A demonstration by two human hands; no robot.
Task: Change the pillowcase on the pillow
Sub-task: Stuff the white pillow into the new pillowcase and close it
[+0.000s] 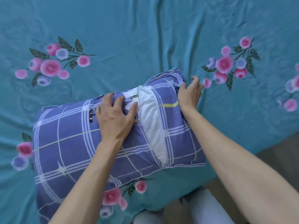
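head view: the pillowcase [68, 143], purple-blue with a white and yellow check, lies at a slant on the bed [129, 38], which wears a teal sheet printed with pink and lilac flower sprays. the white pillow [152, 120] is inside it, and only a curved strip of it shows through the gap in the case's overlap, toward the right end. rest of the pillow is covered by fabric.

left hand [114, 117] lies flat on top of the case just left of that gap, grip spread, fingers fanned out and pressing down, with the fingertips right at the edge of the opening and the thumb touching the white strip. right hand [190, 92] is at the far right end of the pillow, grip curled round the case's edge there, thumb on the checked fabric and fingers going over the end toward the sheet. so the exposed pillow strip sits between the two hands, nearer the left one.

bottom right there's a bit of brownish floor [278, 160] past the bed edge.
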